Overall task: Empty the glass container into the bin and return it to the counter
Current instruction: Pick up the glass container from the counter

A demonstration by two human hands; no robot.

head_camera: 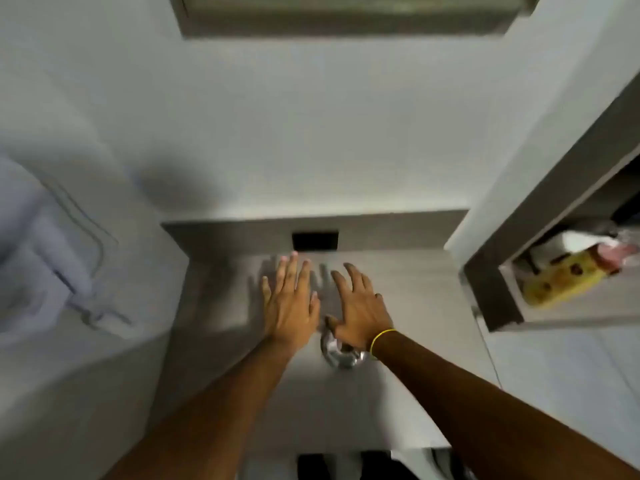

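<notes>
Both my hands are stretched out flat over a grey panel (398, 292) that has a dark rectangular slot (315, 240) at its far edge. My left hand (289, 299) has its fingers spread and holds nothing; its fingertips reach close to the slot. My right hand (360, 313), with a yellow band at the wrist, is also spread. A shiny, blurred glass-like object (341, 353) sits just under the heel and thumb of my right hand. I cannot tell whether the thumb touches it. No bin is recognisable.
A grey-framed niche (502, 299) on the right holds a yellow packet (561, 282) and white wrappers. At the left a pale bulky shape (41, 258) with a thin cord leans by the white wall. A grey frame (346, 19) sits high on the wall.
</notes>
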